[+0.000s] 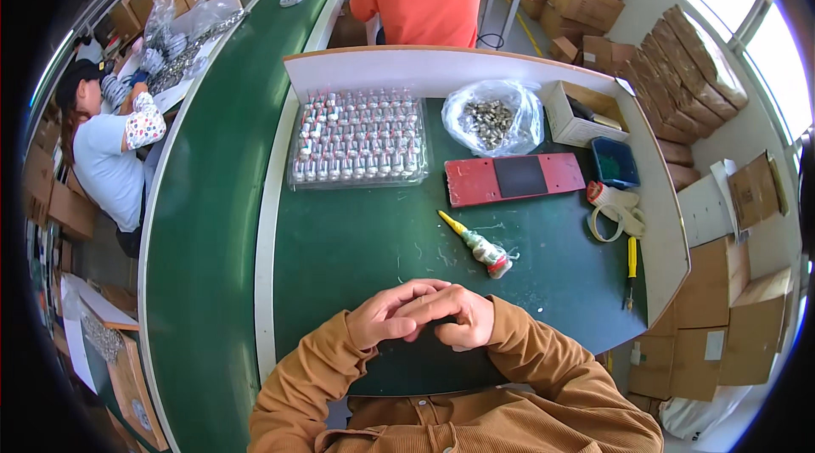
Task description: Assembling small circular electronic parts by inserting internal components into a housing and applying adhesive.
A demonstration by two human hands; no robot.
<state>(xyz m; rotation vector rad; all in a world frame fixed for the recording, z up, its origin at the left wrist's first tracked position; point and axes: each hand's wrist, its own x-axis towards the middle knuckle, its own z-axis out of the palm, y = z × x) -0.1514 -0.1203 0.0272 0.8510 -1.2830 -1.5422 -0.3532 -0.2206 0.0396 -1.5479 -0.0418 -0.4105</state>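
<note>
My left hand and my right hand meet above the near edge of the green table. The fingers of both are bent and pressed together, the right ones overlapping the left. Anything between them is hidden. Just beyond lies a small squeeze bottle with a yellow pointed nozzle, on its side and touched by neither hand. Farther back at the left, a clear plastic tray holds rows of small white-and-metal parts. A red block with a dark middle panel lies to the right of the tray.
A plastic bag of small metal parts sits behind the red block. To its right are an open carton, a blue bin, a tape roll and a yellow-handled screwdriver. A green conveyor runs along the left; two people sit nearby.
</note>
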